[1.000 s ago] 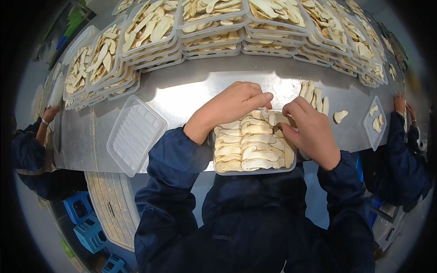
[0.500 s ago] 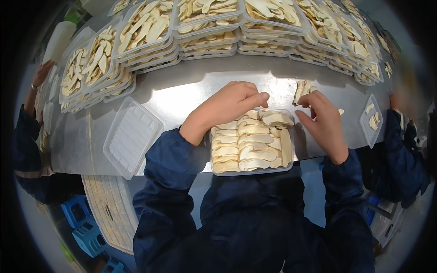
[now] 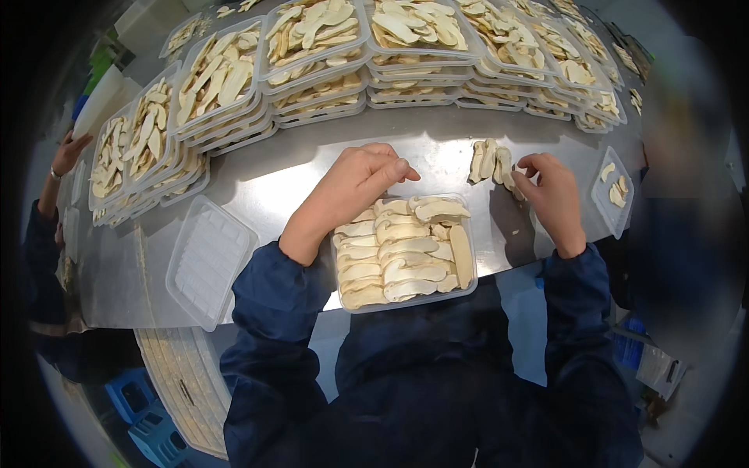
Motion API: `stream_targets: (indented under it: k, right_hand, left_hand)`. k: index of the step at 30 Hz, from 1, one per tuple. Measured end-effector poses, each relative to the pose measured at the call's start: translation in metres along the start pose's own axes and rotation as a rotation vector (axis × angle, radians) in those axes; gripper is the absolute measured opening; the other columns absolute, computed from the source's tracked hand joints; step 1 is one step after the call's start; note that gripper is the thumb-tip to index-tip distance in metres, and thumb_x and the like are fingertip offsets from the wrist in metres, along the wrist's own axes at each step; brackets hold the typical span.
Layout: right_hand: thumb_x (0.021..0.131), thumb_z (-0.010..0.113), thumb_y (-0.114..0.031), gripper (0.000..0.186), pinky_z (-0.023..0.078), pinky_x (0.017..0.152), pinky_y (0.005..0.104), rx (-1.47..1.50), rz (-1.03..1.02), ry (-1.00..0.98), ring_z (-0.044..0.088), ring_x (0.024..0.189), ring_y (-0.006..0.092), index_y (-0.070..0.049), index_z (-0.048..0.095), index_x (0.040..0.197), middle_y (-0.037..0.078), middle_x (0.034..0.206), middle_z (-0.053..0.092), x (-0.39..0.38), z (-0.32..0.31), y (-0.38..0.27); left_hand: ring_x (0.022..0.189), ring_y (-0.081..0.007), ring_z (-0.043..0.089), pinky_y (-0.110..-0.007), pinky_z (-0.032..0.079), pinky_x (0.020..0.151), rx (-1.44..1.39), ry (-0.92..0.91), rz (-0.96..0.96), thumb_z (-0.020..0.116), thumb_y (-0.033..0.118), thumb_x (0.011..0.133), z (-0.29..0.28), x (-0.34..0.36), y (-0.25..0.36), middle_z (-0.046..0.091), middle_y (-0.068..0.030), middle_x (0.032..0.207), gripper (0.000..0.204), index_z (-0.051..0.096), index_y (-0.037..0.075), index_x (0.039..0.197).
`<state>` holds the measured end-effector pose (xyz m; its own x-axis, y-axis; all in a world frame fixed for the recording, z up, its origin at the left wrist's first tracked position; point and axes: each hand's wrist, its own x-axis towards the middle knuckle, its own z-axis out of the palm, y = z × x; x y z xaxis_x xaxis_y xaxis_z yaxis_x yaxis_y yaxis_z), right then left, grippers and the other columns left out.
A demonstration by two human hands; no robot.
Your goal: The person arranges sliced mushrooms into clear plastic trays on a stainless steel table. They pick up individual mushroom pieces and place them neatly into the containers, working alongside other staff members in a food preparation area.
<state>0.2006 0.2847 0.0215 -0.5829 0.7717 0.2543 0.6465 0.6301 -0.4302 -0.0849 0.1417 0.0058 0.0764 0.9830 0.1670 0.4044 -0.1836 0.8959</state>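
Pale slices [image 3: 413, 269], stacked trays [image 3: 421, 57] beyond

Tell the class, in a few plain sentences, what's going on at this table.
A person is working with pale slices in a plastic tray. The right hand is at a small group of loose slices to the tray's right; contact is unclear. The left hand is near the tray's far left corner, holding nothing visible. The tray's slices lie mostly in overlapping columns. Stacked filled trays stand beyond.
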Motion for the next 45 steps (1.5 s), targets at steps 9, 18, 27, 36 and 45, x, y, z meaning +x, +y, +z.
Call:
stream_targets:
  k: [9,18,27,36,45]
  right_hand:
    - [0.084,0.066,-0.027,0.025,0.048,0.067,0.0430,-0.319,0.084,-0.053,0.061,0.079,0.0346,-0.004,0.062,0.092,0.013,0.092,0.059,0.015,0.027,0.011]
    - [0.082,0.069,-0.040,0.039,0.050,0.066,0.0448,-0.255,0.034,-0.027,0.062,0.074,0.0379,-0.001,0.065,0.078,0.017,0.082,0.062,0.020,0.034,-0.022]
    - [0.080,0.064,-0.026,0.024,0.048,0.068,0.0431,-0.242,0.104,-0.055,0.061,0.080,0.0358,-0.003,0.061,0.083,0.015,0.087,0.061,0.029,0.031,-0.004]
    - [0.077,0.073,-0.015,0.027,0.042,0.058,0.0296,0.210,-0.173,-0.311,0.048,0.061,0.0171,-0.003,0.063,0.099,0.007,0.080,0.055,0.000,-0.001,-0.050]
    - [0.074,0.070,-0.020,0.026,0.045,0.064,0.0347,0.187,-0.233,-0.490,0.054,0.070,0.0255,-0.004,0.061,0.092,0.009,0.083,0.057,-0.001,0.014,-0.078]
  left_hand:
    - [0.079,-0.0208,0.061,-0.031,0.047,0.073,0.104,0.099,-0.021,0.044,0.030,0.101,-0.006,-0.002,-0.009,0.062,-0.0108,0.080,0.043,0.072,-0.003,0.097]
    - [0.076,-0.0221,0.062,-0.032,0.049,0.072,0.118,0.125,-0.009,0.046,0.025,0.099,-0.005,-0.001,-0.017,0.063,-0.0117,0.080,0.037,0.072,-0.002,0.096]
    - [0.073,-0.0199,0.061,-0.031,0.048,0.070,0.062,0.119,-0.021,0.048,0.027,0.099,-0.004,-0.001,-0.010,0.064,-0.0098,0.081,0.037,0.073,0.001,0.095]
    - [0.076,-0.0217,0.064,-0.032,0.049,0.071,0.056,0.131,-0.028,0.048,0.031,0.099,-0.003,-0.001,-0.018,0.064,-0.0102,0.081,0.040,0.073,0.001,0.095]
    - [0.074,-0.0254,0.063,-0.033,0.051,0.071,0.066,0.141,-0.016,0.053,0.034,0.098,-0.004,0.000,-0.020,0.064,-0.0140,0.080,0.040,0.073,-0.001,0.093]
